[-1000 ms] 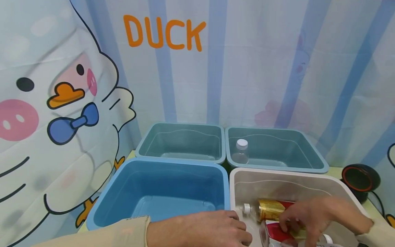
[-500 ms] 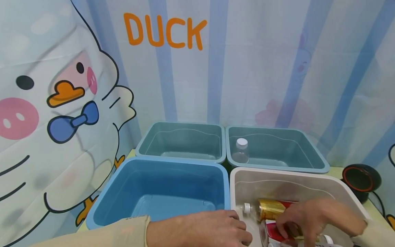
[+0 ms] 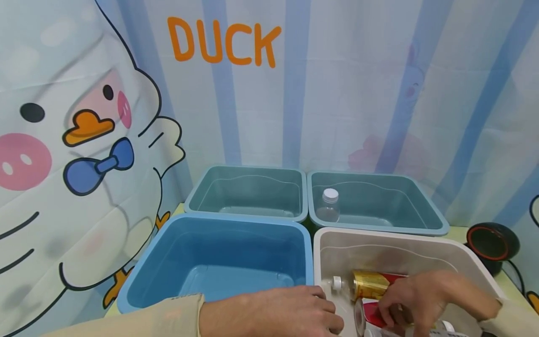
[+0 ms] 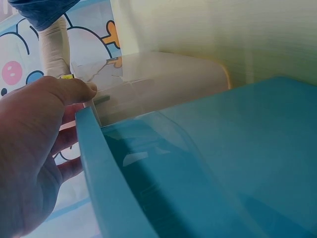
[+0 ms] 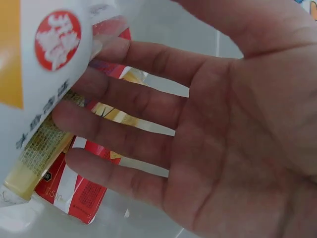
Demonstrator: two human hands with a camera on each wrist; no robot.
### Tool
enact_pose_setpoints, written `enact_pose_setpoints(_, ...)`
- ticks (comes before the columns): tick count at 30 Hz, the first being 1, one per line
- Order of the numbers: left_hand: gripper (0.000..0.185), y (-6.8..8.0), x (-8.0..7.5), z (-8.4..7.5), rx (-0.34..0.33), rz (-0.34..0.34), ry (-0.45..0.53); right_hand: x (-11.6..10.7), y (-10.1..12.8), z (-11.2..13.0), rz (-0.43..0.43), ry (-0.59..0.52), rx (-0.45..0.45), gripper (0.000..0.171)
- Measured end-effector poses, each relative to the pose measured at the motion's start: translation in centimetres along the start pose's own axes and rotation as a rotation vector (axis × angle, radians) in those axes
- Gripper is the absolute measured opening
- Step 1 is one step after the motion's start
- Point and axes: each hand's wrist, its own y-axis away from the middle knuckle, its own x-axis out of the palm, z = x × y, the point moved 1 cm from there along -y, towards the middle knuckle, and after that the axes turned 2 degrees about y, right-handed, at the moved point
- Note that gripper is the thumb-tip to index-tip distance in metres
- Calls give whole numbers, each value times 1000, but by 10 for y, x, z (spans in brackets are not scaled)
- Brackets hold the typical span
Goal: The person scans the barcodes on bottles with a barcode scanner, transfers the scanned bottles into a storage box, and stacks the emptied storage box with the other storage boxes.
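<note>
- Judging by how things lie, the sorting is at an early stage: one small clear plastic bottle with a white cap already stands upright in the far right teal plastic bin, while the far left teal plastic bin and the near blue plastic bin hold nothing that shows.
- What is left sits in the near white plastic bin on the counter: a gold and red drink can, a second red and white can, a clear bottle with a white cap, and a white plastic bottle with a red round logo and a yellow label.
- The right hand reaches down into the white bin over the cans. In the right wrist view its fingers are spread and nearly straight, the tips against the white labelled bottle and the cans; they are not yet curled round anything.
- The left hand rests on the near edge where the blue bin meets the white bin, thumb over the rim in the left wrist view, steadying it and holding nothing else.
- The gold and red can lies on its side, long axis running left to right, its gold end pointing left toward the blue bin.
- The red and white can also lies flat, its round silver end facing left.
- The white labelled bottle lies tilted across the cans; which way its cap points I cannot tell.
</note>
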Motion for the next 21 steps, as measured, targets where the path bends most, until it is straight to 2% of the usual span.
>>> enact_pose_setpoints(6,43,0,1,0,2,1,-17,-2,9,-6,-36,-138,-122,41)
enact_pose_setpoints(12,43,-1,1,-1,2,3,-25,-1,12,-14,-82,-199,-180,43)
enact_pose_setpoints(16,43,-1,1,-1,5,5,-19,0,13,-16,-90,-213,-214,45)
enact_pose_setpoints(21,46,-1,0,-1,4,7,-22,0,16,-15,-115,-156,-244,67)
